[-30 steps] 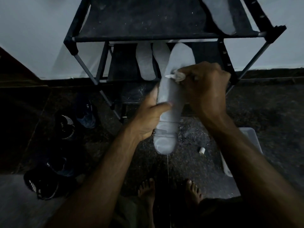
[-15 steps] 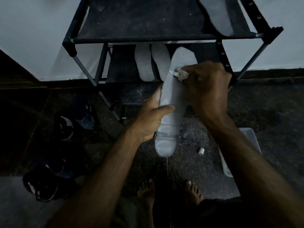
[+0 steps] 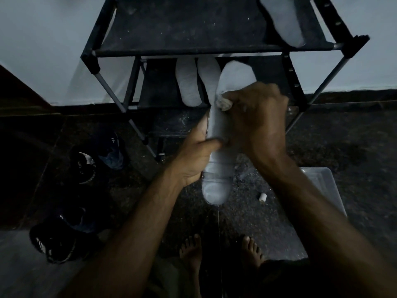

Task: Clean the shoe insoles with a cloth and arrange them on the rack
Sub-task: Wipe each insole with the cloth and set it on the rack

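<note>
The rack (image 3: pixel 199 48) stands far, against the wall, with one insole on its top shelf and two on the shelf below; a fourth insole (image 3: pixel 219 168) is held in the air near it. The left hand (image 3: pixel 193 158) grips its middle, thumb across the front, and could let it slip if the rubbing pushes hard. The right hand (image 3: pixel 257 117) curls round the cloth (image 3: pixel 223 103) on the toe end, so a loose fold may drop to the dusty floor.

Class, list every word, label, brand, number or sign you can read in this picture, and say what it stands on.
None can be read.
Upper dark shoe: white stripes only, no legible letters.
Lower dark shoe: white marks, too blurred to read.
Insole in hand: no print visible.
</note>
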The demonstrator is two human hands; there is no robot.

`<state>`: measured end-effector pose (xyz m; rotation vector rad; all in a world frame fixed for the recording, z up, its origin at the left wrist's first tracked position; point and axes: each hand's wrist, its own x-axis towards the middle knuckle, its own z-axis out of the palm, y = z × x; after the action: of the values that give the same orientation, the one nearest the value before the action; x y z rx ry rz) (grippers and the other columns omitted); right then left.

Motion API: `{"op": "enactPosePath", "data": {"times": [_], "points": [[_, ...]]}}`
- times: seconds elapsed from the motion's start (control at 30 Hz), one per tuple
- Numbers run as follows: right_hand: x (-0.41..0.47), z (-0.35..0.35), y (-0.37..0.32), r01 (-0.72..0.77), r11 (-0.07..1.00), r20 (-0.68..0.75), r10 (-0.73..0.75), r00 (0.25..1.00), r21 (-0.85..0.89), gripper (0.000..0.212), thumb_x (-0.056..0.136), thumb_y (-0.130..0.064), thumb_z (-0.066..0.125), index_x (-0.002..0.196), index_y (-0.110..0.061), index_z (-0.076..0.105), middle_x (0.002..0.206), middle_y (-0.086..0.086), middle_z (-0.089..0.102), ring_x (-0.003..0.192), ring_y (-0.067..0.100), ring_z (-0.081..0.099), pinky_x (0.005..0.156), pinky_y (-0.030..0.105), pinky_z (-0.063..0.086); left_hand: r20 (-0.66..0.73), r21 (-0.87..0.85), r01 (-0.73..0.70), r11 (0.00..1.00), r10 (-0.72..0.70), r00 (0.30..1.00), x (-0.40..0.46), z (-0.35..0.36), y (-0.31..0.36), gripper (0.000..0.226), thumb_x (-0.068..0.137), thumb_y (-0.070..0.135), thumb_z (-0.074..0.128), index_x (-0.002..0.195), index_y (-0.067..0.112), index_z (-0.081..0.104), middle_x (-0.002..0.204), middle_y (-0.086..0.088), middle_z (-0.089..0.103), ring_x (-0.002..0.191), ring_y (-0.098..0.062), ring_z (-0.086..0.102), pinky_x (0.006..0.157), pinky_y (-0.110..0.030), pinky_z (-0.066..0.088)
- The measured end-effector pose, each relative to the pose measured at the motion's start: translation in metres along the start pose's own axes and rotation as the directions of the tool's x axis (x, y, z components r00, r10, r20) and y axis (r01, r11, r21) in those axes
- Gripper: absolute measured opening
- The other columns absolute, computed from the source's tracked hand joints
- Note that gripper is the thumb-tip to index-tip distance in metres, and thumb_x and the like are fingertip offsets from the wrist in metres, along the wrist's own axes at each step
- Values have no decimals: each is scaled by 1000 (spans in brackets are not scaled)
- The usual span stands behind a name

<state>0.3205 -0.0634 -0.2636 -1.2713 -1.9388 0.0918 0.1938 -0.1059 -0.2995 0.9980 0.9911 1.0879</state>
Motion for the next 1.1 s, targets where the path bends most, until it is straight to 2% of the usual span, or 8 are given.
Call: {"op": "enactPosePath", "data": {"times": [0.13, 0.33, 0.5, 0.73, 0.83, 0.9, 0.97, 1.1], "points": [[-2, 3, -19, 138, 990, 13, -138, 990, 12, 29, 86, -20, 49, 91, -20, 77, 84, 3, 72, 83, 28, 64, 70, 36, 47, -34, -33, 3, 999, -4, 999, -1, -4, 1, 59, 77, -3, 57, 134, 6, 45, 115, -14, 63, 106, -30, 61, 83, -41, 52], [3, -3, 22, -41, 998, -51, 39, 998, -37, 28, 93, -20, 51, 83, -15, 77, 77, 9, 70, 73, 28, 64, 61, 45, 51, 3, -12, -18, 1000, 18, 1000, -1, 0, 3, 57, 81, -3, 55, 129, 26, 48, 117, 1, 65, 110, -17, 63, 91, -32, 53], [-2, 3, -16, 191, 976, 23, -194, 981, 105, 16, 83, -7, 66, 89, -15, 77, 81, 5, 73, 76, 22, 65, 65, 42, 52, -35, -51, -33, 998, 32, 999, 0, -7, 3, 63, 81, -8, 52, 141, 9, 42, 126, -17, 59, 116, -34, 57, 90, -42, 52], [4, -3, 24, -53, 998, -34, 52, 998, -29, 22, 94, -21, 55, 94, -20, 76, 84, 4, 71, 82, 28, 64, 66, 48, 50, -11, -22, -49, 999, 49, 999, 0, -4, 5, 58, 85, -8, 52, 134, 23, 45, 118, -3, 64, 105, -17, 63, 84, -29, 54], [0, -1, -2, 107, 994, 17, -107, 994, 38, 20, 89, -17, 57, 86, -18, 77, 77, 4, 70, 75, 21, 61, 70, 39, 50, -11, -45, -46, 998, 46, 999, 1, -5, 5, 56, 86, -13, 48, 136, 12, 45, 119, -10, 63, 108, -23, 61, 84, -32, 53], [-5, -1, -25, 217, 971, 6, -219, 976, 104, 21, 83, -11, 56, 86, -14, 77, 75, 6, 70, 75, 17, 57, 73, 20, 43, -53, -57, -45, 997, 42, 998, 1, -9, 5, 47, 84, -14, 47, 129, 1, 48, 105, -9, 67, 97, -22, 63, 77, -29, 54], [-4, 0, -28, 233, 970, 30, -236, 971, 74, 23, 82, -14, 56, 89, -17, 77, 78, 4, 70, 77, 23, 60, 72, 29, 43, -75, -62, -56, 997, 51, 996, 1, -12, 5, 39, 83, -15, 46, 115, 6, 57, 92, -3, 69, 87, -18, 64, 71, -28, 53], [3, -2, 7, 28, 999, 26, -27, 999, -36, 23, 91, -27, 54, 93, -21, 76, 83, 4, 71, 81, 30, 64, 71, 48, 50, -58, -57, -60, 997, 57, 997, -1, -9, 4, 58, 84, -10, 50, 137, 12, 44, 109, -6, 66, 98, -18, 65, 77, -29, 54]]}}
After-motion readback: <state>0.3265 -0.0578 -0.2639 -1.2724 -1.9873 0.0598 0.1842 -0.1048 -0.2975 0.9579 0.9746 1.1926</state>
